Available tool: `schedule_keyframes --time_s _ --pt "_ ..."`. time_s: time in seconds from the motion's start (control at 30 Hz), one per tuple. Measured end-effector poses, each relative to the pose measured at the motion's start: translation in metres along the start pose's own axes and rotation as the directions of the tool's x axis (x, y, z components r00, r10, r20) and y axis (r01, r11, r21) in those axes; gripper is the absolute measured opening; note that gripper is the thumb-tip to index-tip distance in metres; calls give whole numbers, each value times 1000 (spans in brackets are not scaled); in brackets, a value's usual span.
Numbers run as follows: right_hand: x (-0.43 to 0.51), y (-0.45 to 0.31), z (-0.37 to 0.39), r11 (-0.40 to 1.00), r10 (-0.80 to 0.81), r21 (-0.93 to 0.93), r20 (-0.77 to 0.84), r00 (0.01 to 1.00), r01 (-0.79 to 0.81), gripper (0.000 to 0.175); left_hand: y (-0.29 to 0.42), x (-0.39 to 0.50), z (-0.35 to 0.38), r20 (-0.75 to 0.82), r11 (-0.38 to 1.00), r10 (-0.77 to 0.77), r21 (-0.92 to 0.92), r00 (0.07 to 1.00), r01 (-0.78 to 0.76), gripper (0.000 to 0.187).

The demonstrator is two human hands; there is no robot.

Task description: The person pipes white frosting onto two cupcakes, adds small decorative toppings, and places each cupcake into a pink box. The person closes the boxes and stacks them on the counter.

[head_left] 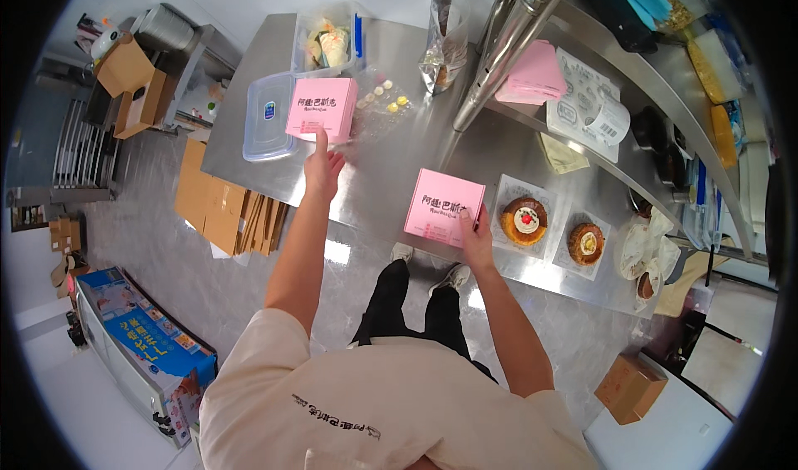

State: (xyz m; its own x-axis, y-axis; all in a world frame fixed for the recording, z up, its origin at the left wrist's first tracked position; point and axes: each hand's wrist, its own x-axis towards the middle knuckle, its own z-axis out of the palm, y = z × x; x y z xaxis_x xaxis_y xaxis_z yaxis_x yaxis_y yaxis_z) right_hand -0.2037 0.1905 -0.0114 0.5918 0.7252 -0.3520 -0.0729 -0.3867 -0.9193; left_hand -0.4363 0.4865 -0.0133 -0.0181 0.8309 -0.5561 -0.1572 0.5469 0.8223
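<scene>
My right hand [477, 242] grips the right side of a closed pink cardboard cake box [446, 199], its thumb on the lid, near the front edge of the steel table. My left hand [322, 171] reaches forward with its index finger against the near edge of a second closed pink cake box [322, 105]. Its other fingers are loosely apart and hold nothing. Both lids bear printed writing. Just right of my right hand, a round cake with cream and a red topping [525, 220] sits on printed paper. Beyond it, a smaller round cake [586, 244] sits on another sheet.
The steel table [386, 177] carries a clear plastic container [327, 43] holding piping bags, its lid [268, 118], and a foil bag [444, 46]. A steel post [499, 65] and shelf stand at right, with pink flat cards [533, 74]. Flattened cardboard [215, 205] leans at left.
</scene>
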Motion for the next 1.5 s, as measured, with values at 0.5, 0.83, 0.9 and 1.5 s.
schedule_keyframes --time_s 0.5,0.83,0.9,1.5 --pt "-47 -31 26 287 -384 -855 309 870 431 85 -76 -155 -2 375 910 -346 358 860 210 56" --pt "-37 -51 49 72 -591 -807 439 677 586 59 -78 -166 -11 719 902 -77 -244 691 355 55" --pt "-35 -66 47 230 -520 -782 405 752 580 66 -83 -163 -10 743 832 -81 -318 665 456 60" --pt "-31 -98 39 589 -397 -653 280 874 477 81 -88 -143 5 771 1000 19 -29 637 5 73"
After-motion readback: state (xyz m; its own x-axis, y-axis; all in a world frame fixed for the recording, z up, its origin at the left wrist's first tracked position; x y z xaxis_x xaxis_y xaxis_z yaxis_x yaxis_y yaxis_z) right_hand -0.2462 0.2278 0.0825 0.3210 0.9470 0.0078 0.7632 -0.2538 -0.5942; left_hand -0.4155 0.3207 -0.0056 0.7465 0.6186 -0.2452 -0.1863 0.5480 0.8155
